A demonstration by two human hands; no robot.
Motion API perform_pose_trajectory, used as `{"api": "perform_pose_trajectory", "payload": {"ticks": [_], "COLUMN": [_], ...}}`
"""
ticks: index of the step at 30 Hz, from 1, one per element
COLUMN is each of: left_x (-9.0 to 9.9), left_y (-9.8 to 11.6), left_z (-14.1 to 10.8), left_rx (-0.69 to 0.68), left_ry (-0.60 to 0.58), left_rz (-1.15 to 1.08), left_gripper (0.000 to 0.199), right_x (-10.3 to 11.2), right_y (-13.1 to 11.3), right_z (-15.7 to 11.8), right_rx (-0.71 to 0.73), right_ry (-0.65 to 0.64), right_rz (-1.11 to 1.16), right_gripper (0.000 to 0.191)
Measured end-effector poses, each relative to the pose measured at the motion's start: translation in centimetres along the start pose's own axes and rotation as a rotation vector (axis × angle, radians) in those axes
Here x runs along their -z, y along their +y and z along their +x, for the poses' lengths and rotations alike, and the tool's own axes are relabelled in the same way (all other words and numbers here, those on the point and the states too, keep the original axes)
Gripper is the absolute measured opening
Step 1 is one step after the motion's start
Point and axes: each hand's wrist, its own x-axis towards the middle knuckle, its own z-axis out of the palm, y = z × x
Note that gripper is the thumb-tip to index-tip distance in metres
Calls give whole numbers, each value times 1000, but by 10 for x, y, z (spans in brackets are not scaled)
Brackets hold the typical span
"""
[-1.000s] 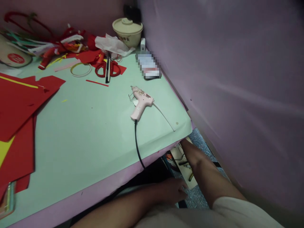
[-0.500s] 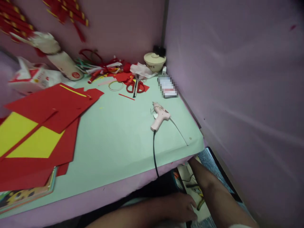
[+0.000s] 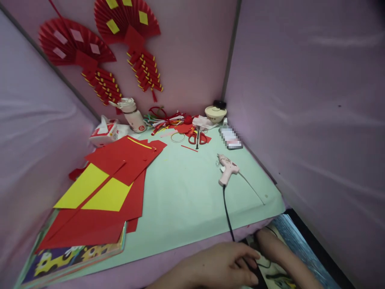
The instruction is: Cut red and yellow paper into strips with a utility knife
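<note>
Glue gun (image 3: pixel 229 167) lies on its side near the right part of the pale green surface (image 3: pixel 177 216), clear of both arms. Closest to us, our left hand (image 3: pixel 231 263) is at the front edge, loosely curled and partly open, the thumb apart from the fingers; we see nothing in its hold. Just beyond it, the gun's black cord (image 3: pixel 227 212) runs over the edge and disappears behind that hand. Our right forearm (image 3: pixel 281 253) reaches down under the corner; the edge hides the right hand, so we cannot tell how open it is or what it holds.

At near left, we see a cartoon-covered book (image 3: pixel 81 257) beneath red sheets (image 3: pixel 126 158), with a yellow sheet (image 3: pixel 110 196) among them. A thin glue stick (image 3: pixel 252 188) trails from the gun's back toward the corner. Beyond the gun lie a phone (image 3: pixel 230 137), its screen blurred, and red-handled scissors (image 3: pixel 190 139) with a cutter (image 3: pixel 197 137) across them. Farther off stand a lidded bowl (image 3: pixel 215 115), a white bottle (image 3: pixel 135 119) and a tissue box (image 3: pixel 105 135). On the back wall hang two red paper fans (image 3: pixel 124 24).
</note>
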Motion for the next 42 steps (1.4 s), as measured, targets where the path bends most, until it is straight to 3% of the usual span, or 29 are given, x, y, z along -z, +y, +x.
{"api": "perform_pose_trajectory", "payload": {"ticks": [1,3,7,9,11,13,18,21,24,31,38,42], "left_x": [5,15,39,51,61,69,78,81,83,83,79,78], "left_y": [4,7,3,2,2,2,-2,-7,-12,-16,-28,-32], "left_z": [-8,-23,-47,-55,-60,-63,-65,-63,-60,-62,-59,-57], "left_rx": [-30,-92,-127,-132,-143,-149,-146,-130,-119,-136,-209,-216], "left_ry": [33,98,275,339,390,448,515,530,563,577,555,569], "left_rz": [-18,-61,-189,-206,-197,-206,-232,-258,-309,-397,-466,-539], "left_gripper": [53,47,39,39,39,39,39,41,43,39,37,40], "right_x": [3,17,63,83,95,98,94,91,86,79,81,91], "right_y": [-12,-38,-82,-96,-105,-111,-111,-104,-99,-89,-68,-79], "right_z": [-15,-47,-80,-69,-42,-9,43,50,49,51,49,46], "right_rx": [94,296,389,330,212,210,244,218,225,221,273,354], "right_ry": [-65,-68,17,233,570,834,1060,1114,1075,1102,1110,1181], "right_rz": [31,125,170,212,186,148,186,311,349,191,55,16], "right_gripper": [11,18,18,23,24,29,53,59,51,36,40,50]}}
